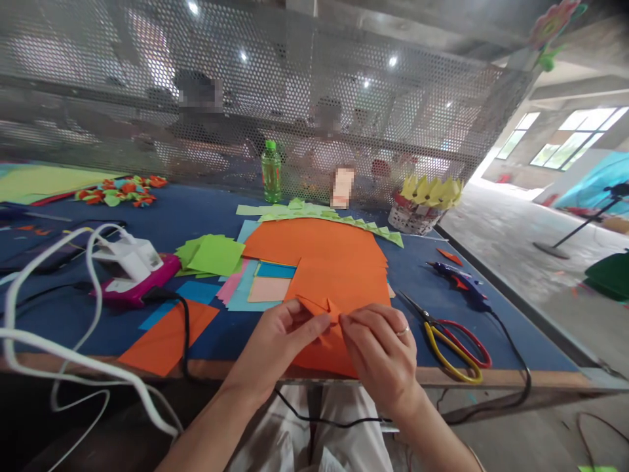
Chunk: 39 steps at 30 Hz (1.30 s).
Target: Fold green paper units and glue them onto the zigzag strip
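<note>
Between my two hands is a folded piece of orange paper (320, 305), raised a little above larger orange sheets (339, 278) near the table's front edge. My left hand (280, 331) pinches its left side, thumb on top and fingers behind. My right hand (383, 347), with a ring on one finger, pinches its right side. The folded piece blends in colour with the sheets under it, so its lower outline is hard to make out. Beyond lies a light green folded paper strip (334, 215) along the top of a wide orange sheet (314, 239).
Scissors (449, 337) and a glue gun (459, 282) lie to the right. Left are green paper squares (213, 254), an orange sheet (170, 337) and a pink power strip (137, 282) with white cables. A green bottle (271, 172) and a basket (417, 213) stand by the perforated screen (295, 85).
</note>
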Available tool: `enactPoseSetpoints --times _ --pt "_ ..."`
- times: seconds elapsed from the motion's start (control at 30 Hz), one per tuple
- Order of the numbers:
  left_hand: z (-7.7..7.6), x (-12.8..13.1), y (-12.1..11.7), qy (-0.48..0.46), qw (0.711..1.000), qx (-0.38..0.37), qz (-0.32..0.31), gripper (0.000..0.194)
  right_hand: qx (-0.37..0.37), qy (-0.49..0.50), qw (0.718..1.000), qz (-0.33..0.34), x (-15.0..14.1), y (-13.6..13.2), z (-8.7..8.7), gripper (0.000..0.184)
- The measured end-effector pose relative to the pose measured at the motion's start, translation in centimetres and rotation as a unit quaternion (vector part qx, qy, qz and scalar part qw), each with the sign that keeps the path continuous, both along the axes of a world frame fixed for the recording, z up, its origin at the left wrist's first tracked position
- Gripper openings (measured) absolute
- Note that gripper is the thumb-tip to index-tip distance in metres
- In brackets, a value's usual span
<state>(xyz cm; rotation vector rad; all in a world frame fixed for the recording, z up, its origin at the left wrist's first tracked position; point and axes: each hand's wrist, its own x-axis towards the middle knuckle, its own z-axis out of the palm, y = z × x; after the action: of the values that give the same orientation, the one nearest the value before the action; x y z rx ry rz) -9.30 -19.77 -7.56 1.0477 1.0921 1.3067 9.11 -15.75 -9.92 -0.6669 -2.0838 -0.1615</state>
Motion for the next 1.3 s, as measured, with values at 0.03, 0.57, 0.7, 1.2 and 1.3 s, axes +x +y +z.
enactPoseSetpoints --times 0.03,0.57,0.7,1.2,1.3 --pt "-0.1 -0.1 0.1 -0.002 1.000 -0.001 0.012 0.027 -0.002 -0.008 1.000 0.005 0.0 0.0 0.1 0.028" --pt "0.2 0.5 0.1 -0.002 0.999 -0.005 -0.035 0.028 -0.381 0.085 0.920 0.044 -0.4 -0.5 1.5 0.020" --pt "-0.1 0.4 0.1 -0.003 0.999 -0.016 -0.033 0.026 -0.366 0.079 0.926 0.052 -0.5 -0.6 1.6 0.020" --pt "-0.4 -0.1 0.5 0.017 1.000 -0.006 0.009 0.027 -0.414 0.068 0.904 0.083 -0.5 -0.6 1.4 0.015" --pt "-0.5 -0.2 0.6 0.033 0.999 0.000 0.013 0.030 -0.424 0.062 0.899 0.091 -0.7 -0.9 1.5 0.014"
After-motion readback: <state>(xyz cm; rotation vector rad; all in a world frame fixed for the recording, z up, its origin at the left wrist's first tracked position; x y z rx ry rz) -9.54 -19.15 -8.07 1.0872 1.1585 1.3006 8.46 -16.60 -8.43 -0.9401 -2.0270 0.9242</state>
